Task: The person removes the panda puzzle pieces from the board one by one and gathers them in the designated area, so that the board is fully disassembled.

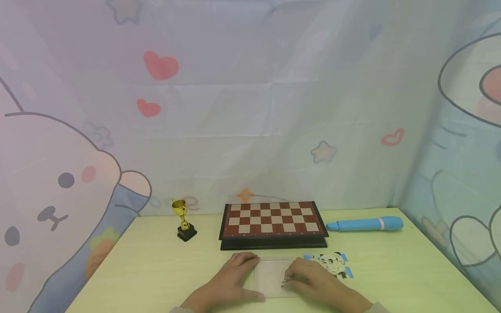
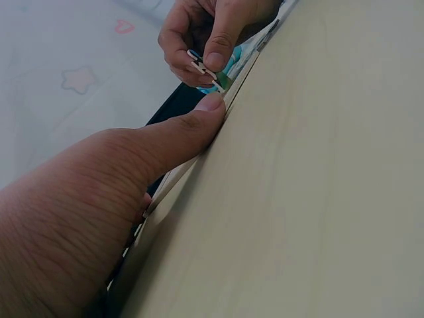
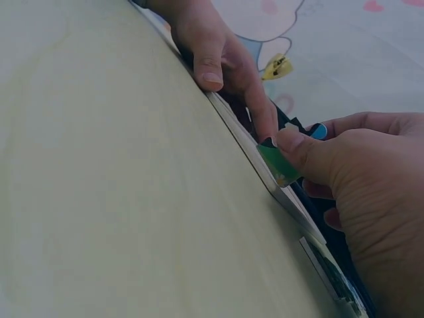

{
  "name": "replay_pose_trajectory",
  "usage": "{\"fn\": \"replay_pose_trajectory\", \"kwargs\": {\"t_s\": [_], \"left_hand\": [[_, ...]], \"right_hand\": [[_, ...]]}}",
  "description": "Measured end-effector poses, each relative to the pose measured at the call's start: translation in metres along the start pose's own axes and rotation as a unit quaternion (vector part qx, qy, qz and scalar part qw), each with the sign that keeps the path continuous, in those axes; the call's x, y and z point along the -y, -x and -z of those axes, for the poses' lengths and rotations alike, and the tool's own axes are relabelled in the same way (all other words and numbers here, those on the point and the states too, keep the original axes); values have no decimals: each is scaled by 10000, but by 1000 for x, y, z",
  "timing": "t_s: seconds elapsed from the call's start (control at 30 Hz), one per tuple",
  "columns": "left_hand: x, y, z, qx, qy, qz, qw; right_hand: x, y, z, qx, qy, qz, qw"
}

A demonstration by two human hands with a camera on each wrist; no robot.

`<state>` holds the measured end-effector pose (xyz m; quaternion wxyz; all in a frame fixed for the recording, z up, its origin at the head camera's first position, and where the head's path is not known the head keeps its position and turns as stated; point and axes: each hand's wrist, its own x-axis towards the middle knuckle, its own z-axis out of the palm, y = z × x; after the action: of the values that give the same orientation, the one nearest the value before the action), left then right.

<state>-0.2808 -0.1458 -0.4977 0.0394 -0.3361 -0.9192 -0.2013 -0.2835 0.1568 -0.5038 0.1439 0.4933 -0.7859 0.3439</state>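
A flat pale puzzle tray (image 1: 270,278) lies on the table between the hands. My left hand (image 1: 235,280) rests at the tray's left side, thumb near the front edge and fingers stretched toward the back corner. In the left wrist view, the left thumb (image 2: 189,129) lies against the tray's edge. Above the tray's right part, my right hand (image 1: 313,280) pinches a jigsaw puzzle piece (image 3: 281,162) between thumb and fingers; the piece shows green, black and some blue and is tilted. Several panda puzzle pieces (image 1: 330,261) lie right of the tray, partly hidden by the right hand.
Behind the tray stands a checkered board (image 1: 274,219) on a black case. A small gold trophy (image 1: 183,219) with a black base stands at the back left. On the back right lies a blue stick-shaped object (image 1: 364,224). A printed curtain (image 1: 235,108) hangs behind the table.
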Motion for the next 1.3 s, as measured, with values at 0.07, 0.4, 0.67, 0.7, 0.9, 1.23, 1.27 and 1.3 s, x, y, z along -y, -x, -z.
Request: {"fn": "replay_pose_trajectory", "kwargs": {"t_s": [0.07, 0.4, 0.67, 0.7, 0.9, 1.23, 1.27, 1.3], "left_hand": [[0, 0, 0, 2, -5, -2, 10000], [2, -1, -5, 67, 78, 105, 9999], [2, -2, -5, 97, 144, 200, 9996], [2, -2, -5, 108, 161, 209, 9996], [3, -3, -4, 111, 154, 197, 9996], [4, -1, -4, 95, 159, 196, 9996], [4, -1, -3, 102, 165, 199, 9996], [4, -1, -3, 112, 171, 208, 9996]], "right_hand": [[0, 0, 0, -39, 40, 96, 9999], [-4, 8, 2, -181, -73, -158, 9997], [-8, 27, 26, -495, -84, -408, 9979], [-9, 31, 31, -512, -92, -468, 9975], [-15, 66, 57, -804, 158, -1078, 9908], [-16, 113, 86, -726, 334, -1647, 9831], [-15, 115, 88, -676, 284, -1604, 9843], [-15, 116, 89, -621, 230, -1541, 9858]]}}
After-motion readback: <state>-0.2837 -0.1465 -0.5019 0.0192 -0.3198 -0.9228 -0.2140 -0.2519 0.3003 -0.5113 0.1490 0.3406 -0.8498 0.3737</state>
